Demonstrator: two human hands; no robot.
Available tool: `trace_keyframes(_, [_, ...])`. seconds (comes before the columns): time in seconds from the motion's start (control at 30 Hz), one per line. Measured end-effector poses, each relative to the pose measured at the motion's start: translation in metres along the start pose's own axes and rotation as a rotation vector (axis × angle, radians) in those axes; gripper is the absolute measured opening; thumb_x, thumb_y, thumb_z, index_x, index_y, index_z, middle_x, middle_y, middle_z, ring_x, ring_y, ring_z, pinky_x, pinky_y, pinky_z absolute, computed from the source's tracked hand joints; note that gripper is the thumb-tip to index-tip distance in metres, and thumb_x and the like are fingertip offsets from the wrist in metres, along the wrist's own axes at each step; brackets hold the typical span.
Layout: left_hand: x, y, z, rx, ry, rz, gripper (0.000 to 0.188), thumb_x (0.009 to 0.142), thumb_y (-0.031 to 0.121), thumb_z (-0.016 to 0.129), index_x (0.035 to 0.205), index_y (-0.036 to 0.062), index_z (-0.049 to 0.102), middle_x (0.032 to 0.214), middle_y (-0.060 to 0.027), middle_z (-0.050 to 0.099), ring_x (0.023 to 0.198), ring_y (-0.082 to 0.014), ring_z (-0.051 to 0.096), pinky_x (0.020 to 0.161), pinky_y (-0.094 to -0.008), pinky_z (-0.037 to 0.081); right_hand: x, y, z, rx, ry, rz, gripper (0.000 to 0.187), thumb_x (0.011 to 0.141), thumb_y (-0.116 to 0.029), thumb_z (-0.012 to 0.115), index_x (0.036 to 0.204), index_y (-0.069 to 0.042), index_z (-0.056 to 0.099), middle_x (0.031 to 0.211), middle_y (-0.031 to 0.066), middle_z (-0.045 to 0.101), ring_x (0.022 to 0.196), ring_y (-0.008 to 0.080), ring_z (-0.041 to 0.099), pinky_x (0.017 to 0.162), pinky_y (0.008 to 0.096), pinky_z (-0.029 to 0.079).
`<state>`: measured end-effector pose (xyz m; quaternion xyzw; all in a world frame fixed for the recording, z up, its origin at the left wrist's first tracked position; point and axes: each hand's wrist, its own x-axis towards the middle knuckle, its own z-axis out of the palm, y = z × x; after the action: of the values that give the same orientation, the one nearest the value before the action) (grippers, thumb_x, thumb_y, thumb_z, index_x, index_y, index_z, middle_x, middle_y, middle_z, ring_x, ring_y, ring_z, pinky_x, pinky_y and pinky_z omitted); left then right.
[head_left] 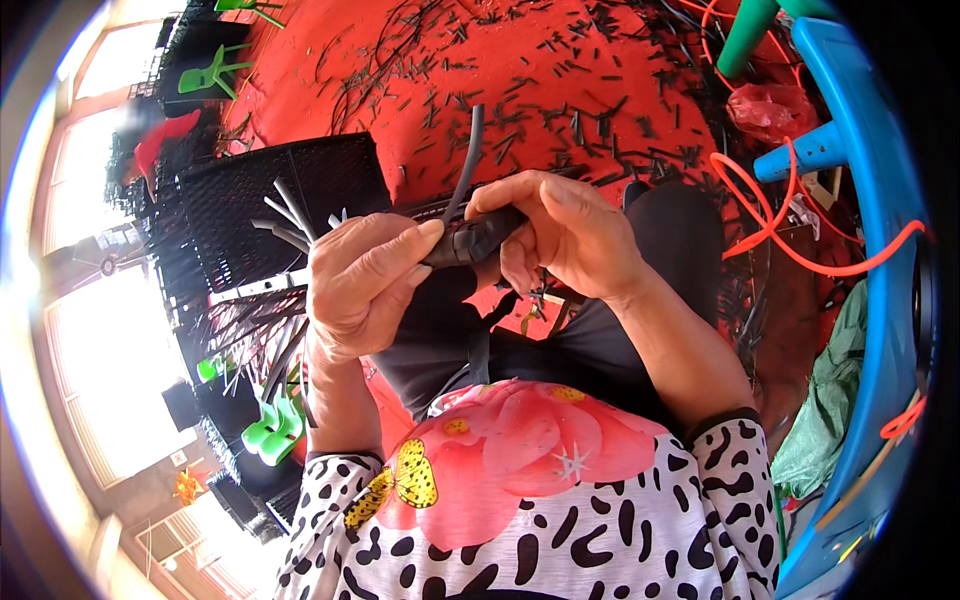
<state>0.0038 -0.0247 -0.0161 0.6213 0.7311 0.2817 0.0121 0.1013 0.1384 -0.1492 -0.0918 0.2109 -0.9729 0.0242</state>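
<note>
My left hand (365, 280) is closed, its thumb and fingers pinched together at the lower end of a flat grey wicker strip (474, 150). The strip stands up and curves away from me. Just right of those fingertips is a dark, rounded black object (475, 238); its kind I cannot make out. My right hand (575, 235) curls its fingers over the far and right sides of this object, with the thumb raised along the top. Several loose grey strips (287, 212) poke out beyond my left hand; whether it holds them is hidden.
A black woven wicker panel (285, 205) stands at left. Many short dark offcuts (520, 90) litter the red floor (330, 80). On the right, an orange hose (820, 265) loops beside a blue plastic table (865, 130) and green cloth (825, 390). Green chairs (275, 430) stand left.
</note>
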Motion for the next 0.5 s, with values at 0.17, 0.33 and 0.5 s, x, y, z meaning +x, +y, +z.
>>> trace_keyframes(0.17, [0.003, -0.002, -0.001, -0.032, -0.005, -0.018, 0.033, 0.071, 0.002, 0.069, 0.104, -0.0032, 0.067, 0.078, -0.0158, 0.064, 0.063, -0.0268, 0.063, 0.055, -0.033, 0.047, 0.002, -0.003, -0.001, -0.059, 0.003, 0.008, 0.041, 0.097, -0.038, 0.048, 0.115, -0.002, 0.056, 0.065, 0.0078, 0.063, 0.059, 0.0122, 0.063, 0.046, 0.0196, 0.043])
trace_keyframes(0.33, [0.013, -0.011, -0.004, -0.035, -0.007, -0.043, 0.031, 0.072, -0.001, 0.066, 0.103, -0.005, 0.066, 0.075, -0.0153, 0.062, 0.058, -0.0253, 0.058, 0.053, -0.0328, 0.044, 0.005, -0.012, -0.002, -0.263, 0.127, -0.035, 0.039, 0.093, -0.027, 0.056, 0.121, -0.001, 0.053, 0.089, 0.0102, 0.064, 0.066, 0.0112, 0.063, 0.052, 0.0216, 0.045])
trace_keyframes(0.5, [0.034, -0.03, -0.014, -0.137, -0.022, -0.139, 0.03, 0.076, -0.005, 0.064, 0.106, -0.0053, 0.064, 0.074, -0.0131, 0.06, 0.06, -0.0235, 0.057, 0.055, -0.03, 0.044, 0.007, -0.013, -0.013, -0.287, 0.457, -0.162, 0.045, 0.089, -0.018, 0.06, 0.127, 0.003, 0.048, 0.119, 0.013, 0.055, 0.076, 0.0145, 0.065, 0.06, 0.0234, 0.046])
